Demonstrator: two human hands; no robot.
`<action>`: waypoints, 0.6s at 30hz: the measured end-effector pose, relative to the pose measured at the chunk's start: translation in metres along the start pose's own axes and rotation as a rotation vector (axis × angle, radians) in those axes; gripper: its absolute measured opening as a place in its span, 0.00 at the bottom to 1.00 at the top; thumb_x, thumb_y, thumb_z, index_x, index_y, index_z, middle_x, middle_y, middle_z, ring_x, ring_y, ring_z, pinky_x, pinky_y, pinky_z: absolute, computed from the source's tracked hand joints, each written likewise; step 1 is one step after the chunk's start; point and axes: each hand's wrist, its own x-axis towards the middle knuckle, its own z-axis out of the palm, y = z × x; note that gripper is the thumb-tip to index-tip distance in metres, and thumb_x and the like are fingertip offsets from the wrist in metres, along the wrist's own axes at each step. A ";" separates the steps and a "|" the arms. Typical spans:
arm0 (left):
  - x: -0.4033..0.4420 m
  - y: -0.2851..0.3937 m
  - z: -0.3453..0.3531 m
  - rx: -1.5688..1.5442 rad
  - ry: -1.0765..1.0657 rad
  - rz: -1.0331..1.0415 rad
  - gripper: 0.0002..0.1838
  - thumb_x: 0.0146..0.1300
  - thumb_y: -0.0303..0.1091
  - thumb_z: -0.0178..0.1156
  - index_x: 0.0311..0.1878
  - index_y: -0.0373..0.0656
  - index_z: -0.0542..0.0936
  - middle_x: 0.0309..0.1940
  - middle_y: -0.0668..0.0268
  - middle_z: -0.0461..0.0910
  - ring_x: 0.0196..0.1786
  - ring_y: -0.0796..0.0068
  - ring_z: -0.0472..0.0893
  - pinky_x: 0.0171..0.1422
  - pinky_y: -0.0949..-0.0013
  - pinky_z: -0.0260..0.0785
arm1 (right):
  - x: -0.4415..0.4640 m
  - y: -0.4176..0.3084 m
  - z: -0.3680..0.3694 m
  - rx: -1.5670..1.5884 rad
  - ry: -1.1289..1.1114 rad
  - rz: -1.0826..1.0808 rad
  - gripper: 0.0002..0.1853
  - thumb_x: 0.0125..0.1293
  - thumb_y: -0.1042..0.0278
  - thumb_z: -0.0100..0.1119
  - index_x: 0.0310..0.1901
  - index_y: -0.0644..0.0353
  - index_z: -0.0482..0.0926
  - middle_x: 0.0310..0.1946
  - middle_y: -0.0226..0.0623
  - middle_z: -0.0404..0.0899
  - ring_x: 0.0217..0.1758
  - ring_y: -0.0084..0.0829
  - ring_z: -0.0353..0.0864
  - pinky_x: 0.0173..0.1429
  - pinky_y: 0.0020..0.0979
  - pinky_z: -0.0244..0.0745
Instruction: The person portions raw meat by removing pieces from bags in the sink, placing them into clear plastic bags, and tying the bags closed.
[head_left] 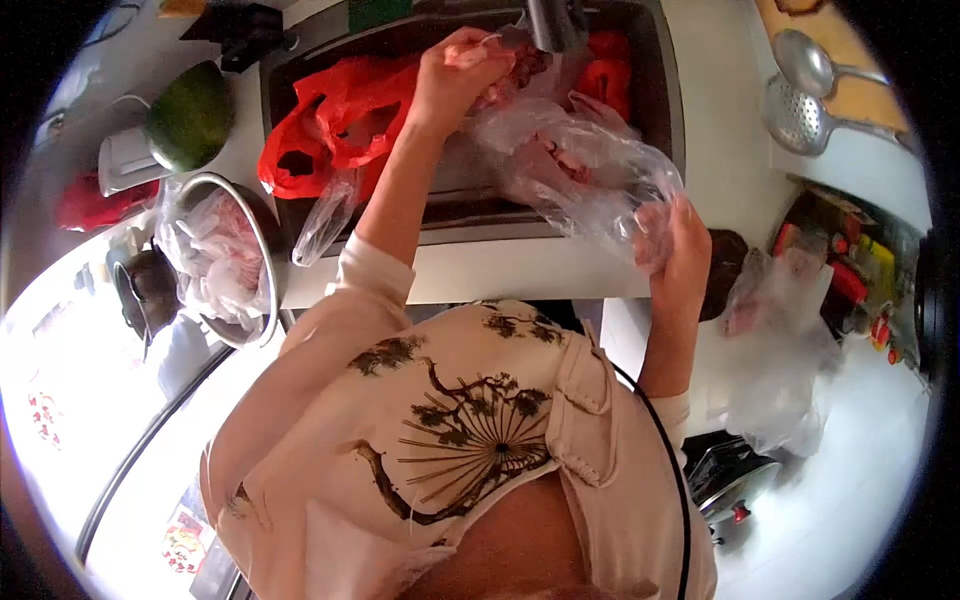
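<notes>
Over the sink (460, 195), the clear bag (610, 185) stretched to my right hand (684, 248), which gripped it; my left hand (465, 75) curled beside it, its hold unclear. Pinkish pieces (566, 160) inside suggested it wasn't yet emptied.

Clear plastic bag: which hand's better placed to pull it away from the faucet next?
Right, probably: the right hand grips the near end of the clear plastic bag; the left hand is up beside the faucet.
</notes>
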 end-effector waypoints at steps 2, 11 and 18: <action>-0.032 0.025 0.004 -0.034 -0.013 -0.042 0.11 0.55 0.25 0.60 0.42 0.37 0.75 0.28 0.63 0.79 0.22 0.82 0.76 0.20 0.79 0.68 | 0.001 0.004 -0.004 0.056 -0.079 0.013 0.20 0.68 0.55 0.47 0.54 0.61 0.71 0.27 0.33 0.76 0.22 0.21 0.71 0.23 0.21 0.66; -0.090 0.020 0.067 -0.154 -0.241 0.318 0.13 0.50 0.20 0.62 0.40 0.37 0.73 0.35 0.59 0.79 0.32 0.71 0.80 0.32 0.72 0.75 | -0.005 0.007 -0.004 0.147 -0.347 -0.024 0.27 0.69 0.46 0.39 0.59 0.60 0.68 0.21 0.33 0.73 0.18 0.22 0.69 0.23 0.23 0.66; -0.067 -0.021 0.058 0.783 -0.283 0.422 0.17 0.53 0.34 0.63 0.47 0.40 0.77 0.40 0.60 0.79 0.45 0.64 0.79 0.48 0.68 0.72 | -0.019 0.000 -0.002 0.124 -0.369 -0.070 0.29 0.70 0.45 0.37 0.63 0.59 0.63 0.17 0.31 0.68 0.16 0.22 0.66 0.22 0.24 0.63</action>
